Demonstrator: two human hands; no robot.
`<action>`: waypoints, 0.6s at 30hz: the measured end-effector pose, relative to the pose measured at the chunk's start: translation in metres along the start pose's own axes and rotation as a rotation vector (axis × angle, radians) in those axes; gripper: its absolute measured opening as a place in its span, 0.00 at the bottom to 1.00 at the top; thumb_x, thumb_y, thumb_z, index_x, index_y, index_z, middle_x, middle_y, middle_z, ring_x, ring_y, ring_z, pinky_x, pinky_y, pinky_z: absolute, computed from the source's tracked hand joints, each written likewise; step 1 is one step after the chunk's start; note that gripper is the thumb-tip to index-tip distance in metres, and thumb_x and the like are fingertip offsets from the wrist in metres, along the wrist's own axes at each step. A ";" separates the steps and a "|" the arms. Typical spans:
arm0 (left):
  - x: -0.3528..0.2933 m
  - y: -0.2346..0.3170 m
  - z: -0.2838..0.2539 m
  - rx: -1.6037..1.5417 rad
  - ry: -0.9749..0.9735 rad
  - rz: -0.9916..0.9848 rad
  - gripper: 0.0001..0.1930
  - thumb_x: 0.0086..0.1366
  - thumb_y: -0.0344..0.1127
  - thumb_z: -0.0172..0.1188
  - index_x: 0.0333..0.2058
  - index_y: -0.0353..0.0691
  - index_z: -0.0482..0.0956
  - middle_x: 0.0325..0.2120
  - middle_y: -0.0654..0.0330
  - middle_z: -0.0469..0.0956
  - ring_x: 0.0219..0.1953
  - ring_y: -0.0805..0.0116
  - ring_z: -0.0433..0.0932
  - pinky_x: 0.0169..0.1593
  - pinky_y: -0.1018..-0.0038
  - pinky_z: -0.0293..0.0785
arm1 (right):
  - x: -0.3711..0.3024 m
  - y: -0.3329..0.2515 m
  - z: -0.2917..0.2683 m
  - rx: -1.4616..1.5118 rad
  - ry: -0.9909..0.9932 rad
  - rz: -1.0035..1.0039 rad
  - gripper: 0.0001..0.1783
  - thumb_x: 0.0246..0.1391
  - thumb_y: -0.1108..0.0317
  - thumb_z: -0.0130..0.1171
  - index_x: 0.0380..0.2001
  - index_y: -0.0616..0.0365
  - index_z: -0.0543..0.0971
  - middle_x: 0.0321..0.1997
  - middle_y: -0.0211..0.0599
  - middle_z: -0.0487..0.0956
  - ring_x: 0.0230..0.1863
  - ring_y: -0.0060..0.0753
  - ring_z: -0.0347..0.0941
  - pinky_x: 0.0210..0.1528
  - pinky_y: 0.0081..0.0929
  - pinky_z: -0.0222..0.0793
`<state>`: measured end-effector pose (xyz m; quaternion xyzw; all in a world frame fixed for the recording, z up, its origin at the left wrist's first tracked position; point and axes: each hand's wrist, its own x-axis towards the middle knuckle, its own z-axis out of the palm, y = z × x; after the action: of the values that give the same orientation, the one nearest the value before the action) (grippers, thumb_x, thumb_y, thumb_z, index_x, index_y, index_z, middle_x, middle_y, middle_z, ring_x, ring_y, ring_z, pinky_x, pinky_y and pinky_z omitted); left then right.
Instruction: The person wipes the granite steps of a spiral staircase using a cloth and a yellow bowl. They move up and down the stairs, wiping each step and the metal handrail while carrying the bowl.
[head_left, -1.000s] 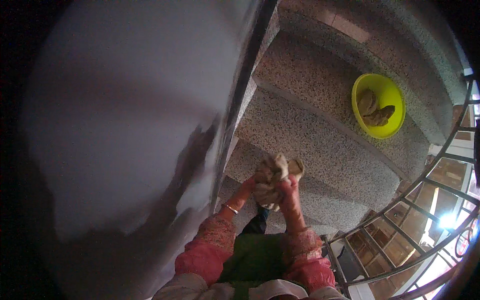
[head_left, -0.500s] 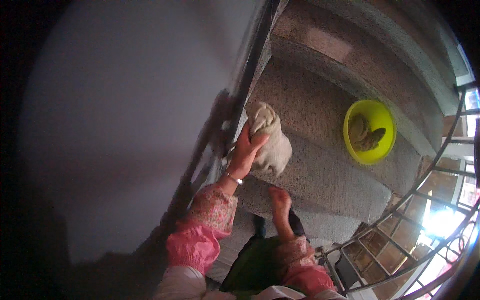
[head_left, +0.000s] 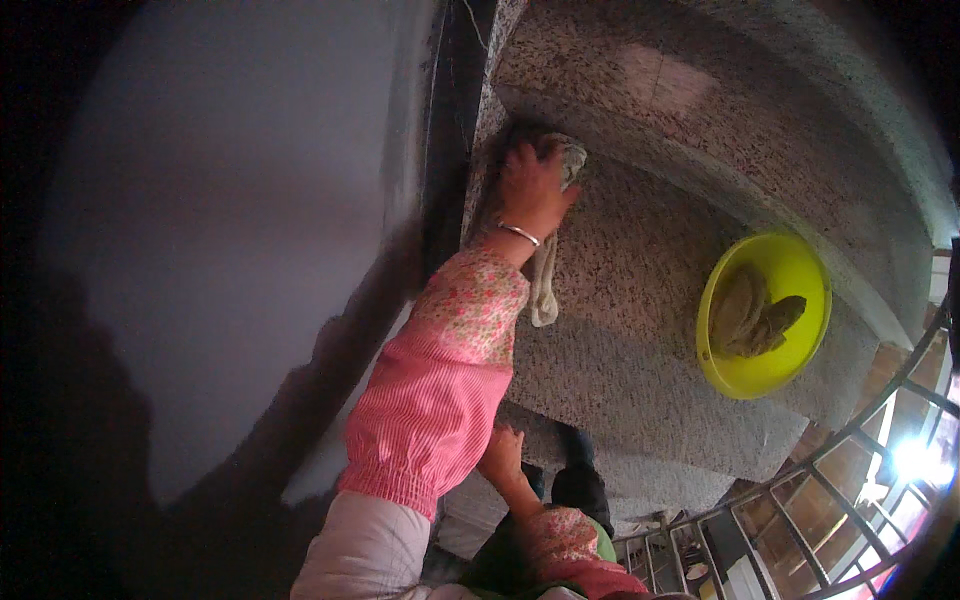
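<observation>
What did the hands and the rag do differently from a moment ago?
Earlier both hands bunched the cloth together low over the steps. Then the right hand let go and dropped to the lower step's edge, while the left hand carried the cloth up and pressed it flat on the granite step by the wall. The yellow basin with rags inside stayed on its step.

Yellow basin (head_left: pixel 765 375), speckled grey step (head_left: pixel 640 300), pink floral sleeve (head_left: pixel 450 360).
</observation>
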<state>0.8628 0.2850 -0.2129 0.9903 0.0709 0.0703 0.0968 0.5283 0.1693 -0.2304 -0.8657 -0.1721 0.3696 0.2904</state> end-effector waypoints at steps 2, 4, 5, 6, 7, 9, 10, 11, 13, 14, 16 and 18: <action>0.004 0.002 0.025 0.140 0.016 0.143 0.28 0.56 0.39 0.58 0.56 0.40 0.65 0.52 0.45 0.62 0.55 0.43 0.61 0.52 0.55 0.66 | 0.006 -0.002 -0.002 0.028 -0.004 -0.018 0.13 0.52 0.58 0.51 0.28 0.56 0.77 0.34 0.42 0.77 0.39 0.47 0.73 0.42 0.58 0.61; 0.007 0.003 0.045 0.149 -0.033 0.278 0.28 0.57 0.38 0.57 0.57 0.41 0.65 0.57 0.46 0.61 0.58 0.41 0.59 0.56 0.54 0.64 | 0.011 0.001 -0.003 0.068 -0.042 -0.018 0.13 0.52 0.58 0.50 0.27 0.56 0.77 0.33 0.43 0.77 0.39 0.47 0.73 0.41 0.59 0.62; 0.012 -0.008 0.050 0.208 -0.054 0.324 0.29 0.56 0.32 0.55 0.58 0.41 0.62 0.58 0.49 0.61 0.59 0.44 0.60 0.54 0.56 0.67 | 0.013 0.000 -0.002 0.082 -0.005 -0.022 0.12 0.50 0.58 0.52 0.27 0.55 0.77 0.32 0.43 0.77 0.37 0.48 0.73 0.40 0.57 0.63; 0.015 -0.018 0.052 0.212 -0.056 0.380 0.29 0.56 0.31 0.55 0.59 0.41 0.62 0.58 0.49 0.61 0.58 0.45 0.61 0.53 0.57 0.68 | 0.013 0.002 -0.003 0.093 0.027 -0.022 0.12 0.48 0.58 0.54 0.26 0.55 0.76 0.30 0.43 0.77 0.36 0.50 0.74 0.39 0.56 0.64; 0.018 -0.027 0.051 0.214 -0.052 0.442 0.30 0.56 0.30 0.54 0.59 0.41 0.61 0.58 0.49 0.62 0.58 0.46 0.62 0.52 0.58 0.69 | 0.015 0.002 -0.004 0.104 0.068 -0.020 0.11 0.46 0.58 0.56 0.26 0.55 0.76 0.29 0.44 0.78 0.34 0.51 0.74 0.38 0.55 0.65; 0.024 -0.033 0.046 0.273 -0.088 0.496 0.29 0.55 0.28 0.53 0.58 0.40 0.61 0.57 0.50 0.64 0.56 0.48 0.64 0.51 0.60 0.70 | 0.020 0.007 -0.007 0.147 0.081 -0.025 0.10 0.47 0.60 0.55 0.24 0.55 0.75 0.27 0.45 0.77 0.31 0.52 0.74 0.35 0.52 0.66; 0.029 -0.031 0.042 0.327 -0.128 0.489 0.28 0.55 0.28 0.53 0.57 0.39 0.62 0.55 0.50 0.65 0.55 0.49 0.66 0.50 0.62 0.71 | 0.022 0.011 -0.008 0.168 0.090 -0.027 0.10 0.47 0.61 0.55 0.23 0.55 0.75 0.26 0.45 0.77 0.30 0.52 0.74 0.34 0.51 0.67; 0.032 -0.029 0.039 0.381 -0.167 0.482 0.27 0.55 0.28 0.52 0.56 0.37 0.63 0.53 0.50 0.67 0.53 0.49 0.68 0.50 0.63 0.71 | 0.024 0.014 -0.009 0.160 0.110 -0.017 0.09 0.47 0.61 0.54 0.23 0.55 0.75 0.25 0.45 0.77 0.29 0.52 0.74 0.33 0.51 0.67; 0.035 -0.038 0.036 0.426 -0.136 0.445 0.24 0.55 0.28 0.53 0.53 0.35 0.65 0.48 0.49 0.70 0.50 0.53 0.71 0.47 0.64 0.72 | 0.027 0.013 -0.010 0.155 0.144 -0.015 0.08 0.47 0.63 0.54 0.23 0.55 0.75 0.23 0.46 0.76 0.29 0.51 0.74 0.31 0.50 0.68; 0.036 -0.039 0.037 0.446 -0.120 0.428 0.23 0.55 0.28 0.53 0.51 0.34 0.66 0.45 0.49 0.72 0.48 0.54 0.72 0.46 0.65 0.73 | 0.027 0.016 -0.013 0.181 0.166 -0.032 0.08 0.47 0.63 0.54 0.23 0.55 0.75 0.23 0.46 0.76 0.29 0.52 0.74 0.31 0.51 0.68; 0.043 -0.038 0.040 0.451 -0.070 0.402 0.17 0.54 0.29 0.53 0.45 0.34 0.69 0.40 0.48 0.73 0.45 0.55 0.73 0.43 0.65 0.74 | 0.024 0.020 -0.015 0.238 0.208 -0.079 0.07 0.47 0.64 0.54 0.23 0.55 0.74 0.22 0.46 0.76 0.28 0.52 0.74 0.32 0.51 0.68; 0.048 -0.041 0.039 0.352 -0.047 0.352 0.14 0.53 0.29 0.53 0.40 0.33 0.71 0.36 0.48 0.74 0.43 0.54 0.74 0.41 0.65 0.74 | 0.022 0.020 -0.017 0.256 0.206 -0.059 0.08 0.47 0.63 0.53 0.23 0.56 0.75 0.22 0.47 0.76 0.27 0.53 0.74 0.32 0.52 0.68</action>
<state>0.9111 0.3247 -0.2531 0.9903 -0.0936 0.0497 -0.0894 0.5571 0.1588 -0.2452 -0.8494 -0.1183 0.2891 0.4253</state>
